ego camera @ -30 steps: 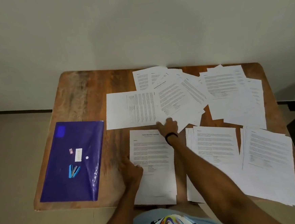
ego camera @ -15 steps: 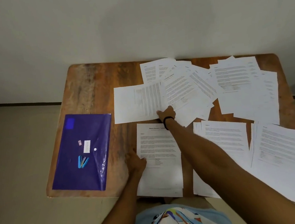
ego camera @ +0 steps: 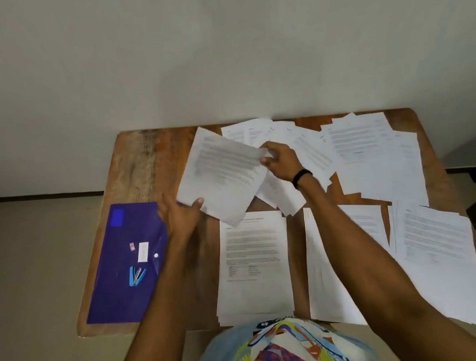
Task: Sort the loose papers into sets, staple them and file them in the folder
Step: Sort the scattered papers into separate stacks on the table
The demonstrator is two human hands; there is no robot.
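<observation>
The left hand [ego camera: 181, 213] is curled round the near-left corner of a raised sheaf of papers [ego camera: 222, 176], and its far-right edge is pinched by the right hand [ego camera: 282, 159]. Below, a wooden table [ego camera: 144, 165] is set against a pale wall. The sheaf's long axis runs far to near, slanted leftward, with its heading at the far end. A blue stapler [ego camera: 137, 276] is seen lying on the purple folder [ego camera: 118, 298] at the near left.

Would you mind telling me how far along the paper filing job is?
Done: sorted stacks lie along the near edge. In hand: left hand and right hand hold one lifted sheet. Left: loose papers cover the far side; the stapler lies on the purple folder, so stapling and filing remain.
</observation>
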